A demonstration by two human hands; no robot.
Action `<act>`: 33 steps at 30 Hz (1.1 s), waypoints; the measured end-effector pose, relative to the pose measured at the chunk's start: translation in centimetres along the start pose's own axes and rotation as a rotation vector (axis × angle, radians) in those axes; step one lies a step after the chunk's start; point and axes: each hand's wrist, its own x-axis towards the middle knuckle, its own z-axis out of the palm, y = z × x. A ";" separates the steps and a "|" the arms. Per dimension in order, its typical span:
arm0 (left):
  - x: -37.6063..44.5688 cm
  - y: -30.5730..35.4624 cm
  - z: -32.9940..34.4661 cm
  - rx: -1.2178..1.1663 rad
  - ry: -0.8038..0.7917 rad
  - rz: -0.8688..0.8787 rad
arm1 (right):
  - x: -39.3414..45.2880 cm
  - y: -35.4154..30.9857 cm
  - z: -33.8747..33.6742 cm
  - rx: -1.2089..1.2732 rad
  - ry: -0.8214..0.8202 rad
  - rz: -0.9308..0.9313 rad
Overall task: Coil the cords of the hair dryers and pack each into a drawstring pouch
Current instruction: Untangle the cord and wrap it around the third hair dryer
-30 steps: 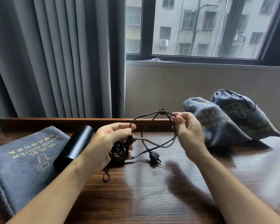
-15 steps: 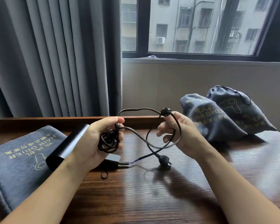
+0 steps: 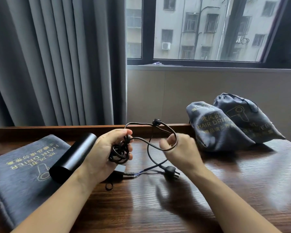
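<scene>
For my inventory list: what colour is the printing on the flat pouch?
Yellow-gold print on the grey flat pouch, clearest in the head view.

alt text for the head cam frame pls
The left hand grips a coil of black cord while the right hand guides a loose loop. A hair dryer, flat pouch and two stuffed pouches lie on the table.

1. The flat grey pouch (image 3: 18, 167) at the table's left edge carries "HAIR DRIER" in yellow, with Chinese characters and a dryer outline.
2. The filled pouch (image 3: 213, 130) near the back edge reads "HAIR DRIER".
3. The rear pouch (image 3: 252, 121) beside it shows only "ER" clearly.
</scene>
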 end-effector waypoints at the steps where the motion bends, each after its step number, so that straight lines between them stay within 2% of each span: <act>1: 0.0 0.1 0.0 -0.014 0.008 0.001 | -0.3 -0.4 0.2 -0.021 -0.144 0.044; 2: 0.0 0.2 0.0 -0.026 0.018 0.002 | -0.6 -0.7 0.4 -0.030 -0.266 0.068; 4: 0.1 0.3 -0.1 -0.050 0.035 0.006 | -0.6 -1.2 1.0 -0.072 -0.390 0.066; 7: 0.0 0.9 -0.1 -0.124 0.031 0.001 | -0.5 -2.0 1.7 -0.189 -0.427 0.058; 9: -0.1 1.2 -0.1 -0.184 0.017 0.005 | -0.7 -2.7 1.9 -0.363 -0.469 0.039; 12: -0.1 1.2 -0.2 -0.194 -0.007 0.018 | -1.2 -3.6 2.1 -0.510 -0.496 -0.095; 16: -0.3 1.0 -0.3 -0.159 -0.018 0.029 | -1.1 -3.9 3.0 -0.582 -0.413 -0.285; 18: -0.2 1.0 -0.4 -0.153 0.009 0.046 | -1.0 -4.2 3.2 -0.424 -0.349 -0.276; 20: 0.1 1.0 -0.5 -0.155 0.050 0.060 | -0.4 -4.3 3.0 -0.140 -0.285 -0.189; 24: 0.3 1.1 -0.8 -0.141 0.098 0.060 | 0.5 -6.0 0.3 0.368 -0.238 -0.059; 26: 0.2 1.1 -0.7 -0.125 0.098 0.054 | 0.6 -6.8 -1.2 0.535 -0.236 -0.020; 30: -0.1 1.0 -0.4 -0.113 0.099 0.054 | 0.8 -6.3 -4.0 0.414 -0.321 0.004; 33: 0.0 1.0 -0.4 -0.126 0.101 0.046 | 0.9 -4.2 -5.4 0.422 -0.423 0.096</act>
